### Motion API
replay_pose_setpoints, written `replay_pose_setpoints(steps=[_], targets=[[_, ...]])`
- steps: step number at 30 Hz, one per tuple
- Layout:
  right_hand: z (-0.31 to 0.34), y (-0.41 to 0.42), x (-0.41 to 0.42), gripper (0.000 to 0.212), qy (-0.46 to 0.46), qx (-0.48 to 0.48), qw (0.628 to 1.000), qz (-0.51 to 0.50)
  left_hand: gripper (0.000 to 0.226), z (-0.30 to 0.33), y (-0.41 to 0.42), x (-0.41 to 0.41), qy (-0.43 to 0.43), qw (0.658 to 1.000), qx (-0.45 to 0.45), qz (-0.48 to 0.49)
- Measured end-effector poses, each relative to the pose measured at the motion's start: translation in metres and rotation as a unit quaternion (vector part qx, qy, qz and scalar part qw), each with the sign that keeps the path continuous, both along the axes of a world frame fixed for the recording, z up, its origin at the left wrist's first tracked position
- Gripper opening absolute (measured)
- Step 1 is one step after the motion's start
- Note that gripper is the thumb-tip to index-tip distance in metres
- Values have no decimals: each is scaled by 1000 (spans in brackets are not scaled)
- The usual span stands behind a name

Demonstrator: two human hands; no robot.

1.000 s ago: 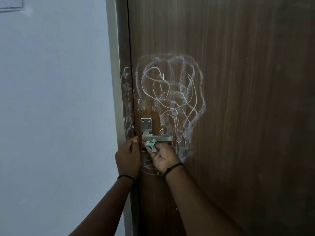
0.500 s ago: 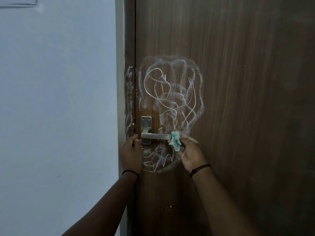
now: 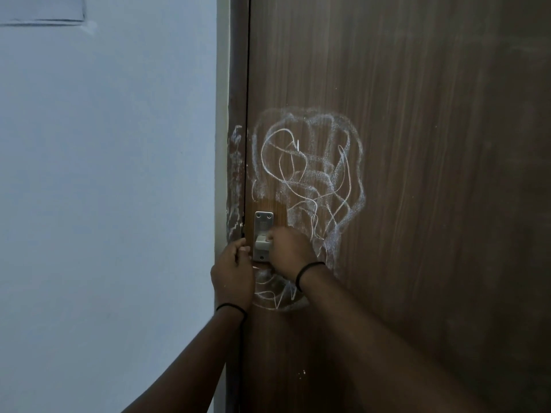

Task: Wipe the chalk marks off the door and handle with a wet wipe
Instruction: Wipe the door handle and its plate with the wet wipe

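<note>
A pale blue-grey wall (image 3: 104, 189) fills the left side, with the lower corner of a flat panel (image 3: 41, 10) showing at its top left edge. Next comes the door frame (image 3: 235, 99), streaked with chalk beside the latch edge. The left hand (image 3: 234, 274) rests against that edge of the wooden door (image 3: 432, 144), fingers curled round it just left of the metal handle plate (image 3: 263, 235); a thin black band (image 3: 231, 307) circles its wrist. The right hand (image 3: 290, 253) lies over the door handle (image 3: 262, 240), fingers curled round the lever close to the plate, so only the lever's base shows. The wet wipe is hidden inside that hand, and whether it is there cannot be told. A black band sits on this wrist too. White chalk marks (image 3: 310, 177) loop in a broad scribble above and to the right of the handle, and more chalk lines show below it, between the two wrists.
</note>
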State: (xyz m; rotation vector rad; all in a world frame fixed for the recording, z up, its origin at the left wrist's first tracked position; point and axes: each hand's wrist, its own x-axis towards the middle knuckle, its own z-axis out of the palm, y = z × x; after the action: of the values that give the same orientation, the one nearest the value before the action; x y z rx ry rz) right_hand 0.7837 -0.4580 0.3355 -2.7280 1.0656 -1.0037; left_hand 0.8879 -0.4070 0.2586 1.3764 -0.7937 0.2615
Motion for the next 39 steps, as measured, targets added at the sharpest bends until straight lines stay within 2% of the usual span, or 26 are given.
replay_pose_setpoints(steps=[1, 4, 6, 11, 18, 21, 24, 28, 33, 39], targets=[[2, 1, 4, 7, 10, -7, 1000, 2, 25, 1, -1, 1, 1, 1000, -1, 0], [12, -4, 5, 10, 29, 29, 999, 20, 24, 2, -4, 3, 1, 1000, -5, 2], [16, -12, -3, 18, 25, 71, 996, 45, 25, 0, -6, 3, 1, 1000, 1, 4], [14, -33, -27, 25, 35, 86, 993, 74, 25, -6, -9, 3, 1, 1000, 18, 1], [-8, -47, -48, 28, -110, 111, 985, 74, 25, -1, -2, -2, 2, 1000, 20, -2], [-14, -52, -48, 27, -209, 138, 968, 27, 25, 3, 2, -1, 8, 1000, 7, -12], [-11, -56, -53, 26, -248, 102, 963, -39, 26, 6, 6, 0, 13, 1000, 1, -16], [4, -34, -40, 8, -235, 69, 969, 21, 26, 7, 6, 0, 7, 1000, 5, -16], [15, -21, -4, 22, -204, 32, 976, 64, 25, 12, 8, 0, -26, 999, 14, 13], [20, -23, 15, 13, -178, -100, 978, 42, 24, 24, 8, 8, -52, 998, 4, 20]])
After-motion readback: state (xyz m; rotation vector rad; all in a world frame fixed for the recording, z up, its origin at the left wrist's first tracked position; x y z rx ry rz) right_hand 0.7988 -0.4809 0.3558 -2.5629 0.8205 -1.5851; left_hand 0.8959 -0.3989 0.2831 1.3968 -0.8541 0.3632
